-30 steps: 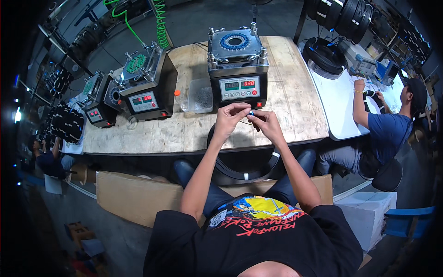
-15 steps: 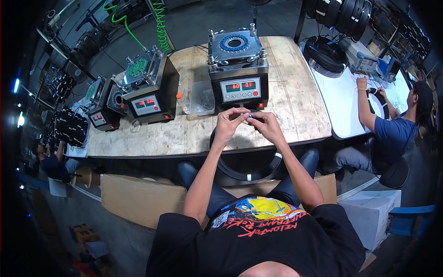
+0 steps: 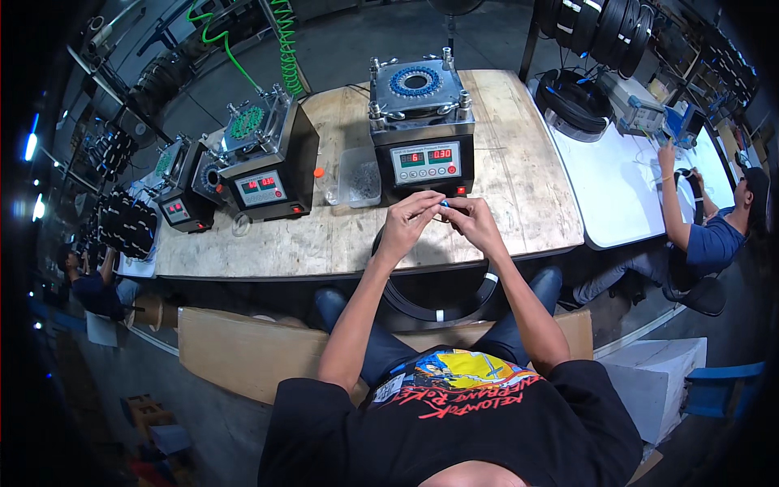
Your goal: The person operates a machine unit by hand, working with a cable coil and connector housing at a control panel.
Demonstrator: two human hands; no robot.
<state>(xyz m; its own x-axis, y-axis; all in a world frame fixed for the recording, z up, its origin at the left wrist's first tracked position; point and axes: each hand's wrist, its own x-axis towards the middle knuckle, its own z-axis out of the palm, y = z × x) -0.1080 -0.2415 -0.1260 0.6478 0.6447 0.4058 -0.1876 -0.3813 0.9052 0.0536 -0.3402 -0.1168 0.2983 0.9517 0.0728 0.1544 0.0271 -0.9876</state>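
Observation:
My two hands meet over the front edge of the wooden table, just before the nearest polishing machine (image 3: 426,134). Pinched in my right hand (image 3: 474,225) is a small blue-tipped cable connector (image 3: 445,204). The fingers of my left hand (image 3: 410,224) are closed at the connector's tip; whether they grip the connector or some small thing on it is hidden. A coil of black cable (image 3: 439,315) with white bands hangs below my hands, over my lap. On top of the machine lies a metal plate with a ring of blue fittings (image 3: 416,80).
Left of the machine stands a clear plastic tub (image 3: 359,177) of small pieces, beside an orange cap (image 3: 319,173). Further left are polishing machines with green-ringed tops (image 3: 247,123). A co-worker (image 3: 714,227) sits right, at a white table (image 3: 596,195) holding a black cable coil (image 3: 574,101).
My hands stay together with only a slight shift of the fingers. The whole view has moved a little. The co-worker on the right has raised an arm and shifted right.

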